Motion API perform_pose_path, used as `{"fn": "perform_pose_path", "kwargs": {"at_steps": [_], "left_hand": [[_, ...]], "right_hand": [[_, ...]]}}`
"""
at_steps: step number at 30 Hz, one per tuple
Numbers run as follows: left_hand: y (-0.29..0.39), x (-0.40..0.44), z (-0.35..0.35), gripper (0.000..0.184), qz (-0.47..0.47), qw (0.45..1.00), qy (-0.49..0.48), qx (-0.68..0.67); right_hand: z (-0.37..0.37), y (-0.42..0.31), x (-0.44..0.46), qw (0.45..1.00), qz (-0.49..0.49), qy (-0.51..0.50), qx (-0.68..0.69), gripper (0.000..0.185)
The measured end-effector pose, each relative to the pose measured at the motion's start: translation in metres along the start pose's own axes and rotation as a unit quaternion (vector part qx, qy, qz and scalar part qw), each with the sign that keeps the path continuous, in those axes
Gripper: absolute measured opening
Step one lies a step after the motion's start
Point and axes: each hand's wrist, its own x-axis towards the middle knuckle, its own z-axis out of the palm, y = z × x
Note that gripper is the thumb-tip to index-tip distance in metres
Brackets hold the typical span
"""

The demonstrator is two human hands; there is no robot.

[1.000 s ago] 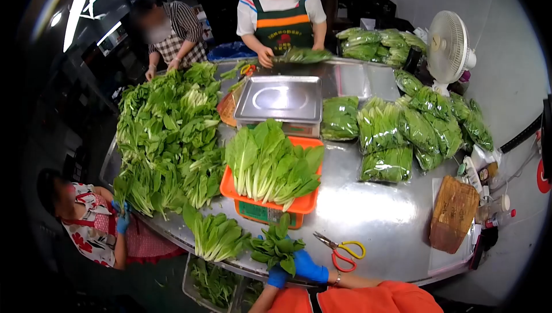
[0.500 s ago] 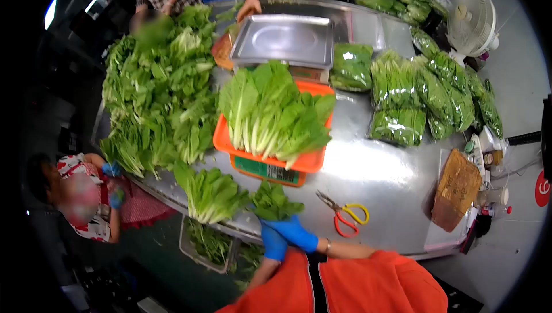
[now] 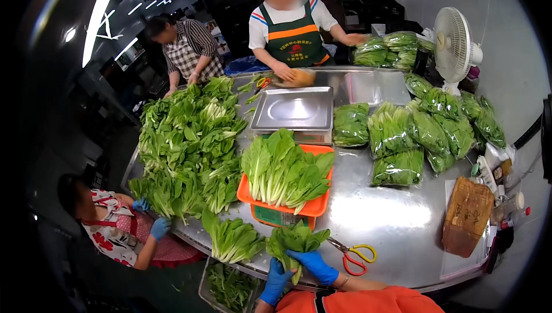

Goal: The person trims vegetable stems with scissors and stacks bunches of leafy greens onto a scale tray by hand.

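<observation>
Both my hands wear blue gloves at the near edge of the metal table. My left hand [image 3: 277, 281] is closed round the lower left of a bunch of leafy greens [image 3: 294, 243]. From the right, my right hand [image 3: 315, 266] grips the same bunch, its fingers across the leaves and stems. A loose pile of greens [image 3: 232, 238] lies just left of the bunch. Scissors [image 3: 352, 255] with red and yellow handles rest to the right. Beyond my hands, an orange basket [image 3: 319, 203] holds more greens on a scale.
A large heap of greens [image 3: 187, 146] covers the table's left. A metal tray [image 3: 294, 109], bagged greens [image 3: 397, 166], a wooden block [image 3: 467, 216] and a fan [image 3: 454, 48] stand farther off. Three co-workers are around the table. A crate [image 3: 227, 287] of greens sits below the edge.
The view has tilted back up. My hands have moved apart around the bunch, whose stems now show. The co-worker across the table now reaches one hand to the bagged greens and holds a brown object.
</observation>
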Motion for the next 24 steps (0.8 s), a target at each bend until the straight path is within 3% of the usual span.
{"fn": "perform_pose_path", "kwargs": {"at_steps": [3,8,10,13,14,16,17,18,19,20,21,22,23,24], "left_hand": [[0.014,-0.012,0.015,0.066,0.061,0.989,-0.021,0.134],[0.018,-0.019,0.012,0.069,0.039,0.99,-0.019,0.133],[0.002,-0.016,-0.002,0.073,0.033,0.983,-0.021,0.181],[0.017,-0.014,0.019,0.078,0.099,0.953,-0.004,0.287],[0.016,-0.009,0.019,0.076,0.038,0.975,-0.009,0.218],[0.037,-0.001,0.034,0.073,0.002,0.976,-0.013,0.218],[0.038,0.008,0.037,0.071,0.049,0.98,-0.033,0.187],[0.042,0.017,0.039,0.071,0.047,0.981,-0.038,0.182],[0.046,0.028,0.041,0.07,0.187,0.945,-0.025,0.268],[0.051,0.039,0.042,0.069,0.322,0.881,-0.006,0.345],[0.067,0.046,0.044,0.069,0.321,0.883,-0.005,0.341],[0.093,0.05,0.047,0.069,0.216,0.931,0.009,0.294],[0.113,0.058,0.049,0.069,0.109,0.964,0.021,0.241],[0.124,0.07,0.051,0.069,0.113,0.964,0.02,0.238]], "right_hand": [[0.007,-0.002,-0.011,0.998,-0.049,0.001,-0.034,0.031],[0.009,-0.004,-0.015,0.996,0.046,-0.035,-0.071,0.031],[0.021,-0.02,-0.027,0.996,-0.005,-0.026,-0.083,0.032],[0.008,0.008,-0.012,0.991,-0.08,-0.015,-0.105,0.036],[0.016,-0.009,-0.019,0.996,-0.077,0.008,-0.048,0.037],[0.013,-0.016,-0.01,0.994,-0.087,0.032,-0.051,0.039],[0.014,-0.023,-0.006,0.994,-0.087,0.038,-0.053,0.039],[0.019,-0.032,-0.006,0.985,-0.154,0.039,-0.064,0.042],[0.023,-0.045,-0.004,0.972,-0.221,0.037,-0.077,0.045],[0.027,-0.063,-0.003,0.971,-0.223,0.038,-0.082,0.045],[0.032,-0.085,-0.004,0.965,-0.227,-0.003,-0.133,0.05],[0.034,-0.101,0.0,0.955,-0.23,-0.045,-0.181,0.056],[0.029,-0.109,0.012,0.943,-0.254,-0.018,-0.216,0.064],[0.026,-0.116,0.02,0.927,-0.281,0.01,-0.25,0.073]]}}
